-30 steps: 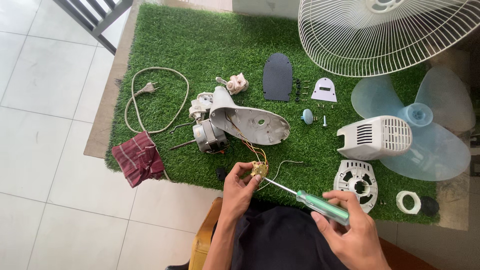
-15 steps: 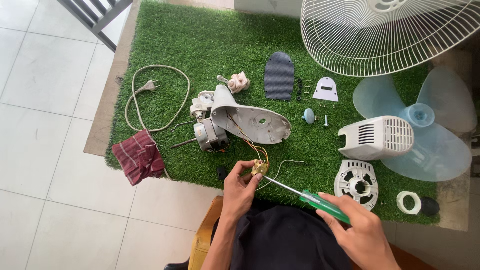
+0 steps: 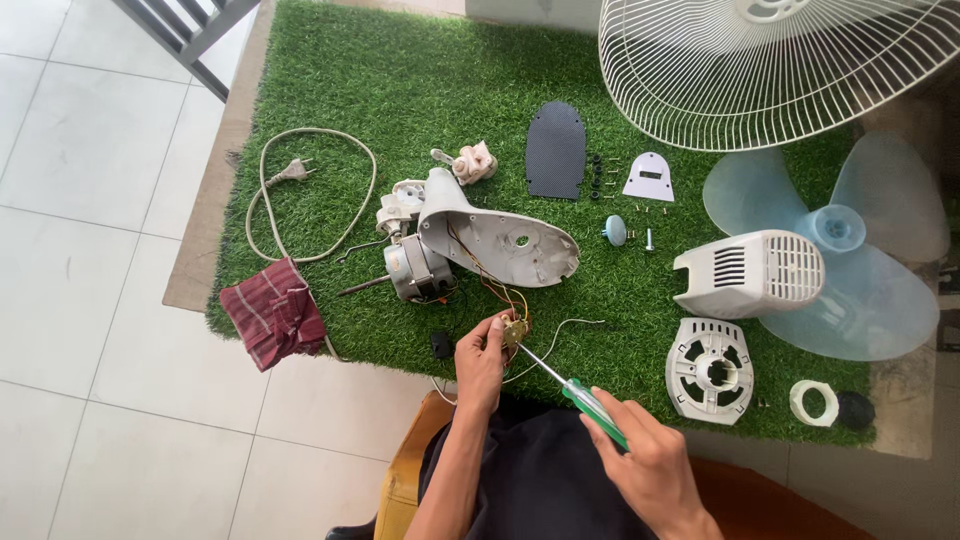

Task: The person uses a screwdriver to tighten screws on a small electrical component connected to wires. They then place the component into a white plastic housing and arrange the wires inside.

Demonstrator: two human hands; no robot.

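Left hand [image 3: 481, 362] pinching a small wired switch [image 3: 514, 331] above the turf edge; right hand [image 3: 650, 462] wrapped around a green screwdriver [image 3: 575, 397], tip on the switch. Probably loosening a screw or terminal. Calls for steady tip, firm pinch. Wires [image 3: 490, 285] lead to motor [image 3: 418, 271] and housing [image 3: 505, 238].

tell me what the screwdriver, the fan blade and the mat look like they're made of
Screwdriver: bright bare metal shaft, translucent green handle, probably plastic. Fan blade: pale blue, see-through, so likely thin plastic. Mat: green tufted pile, looks like artificial grass.
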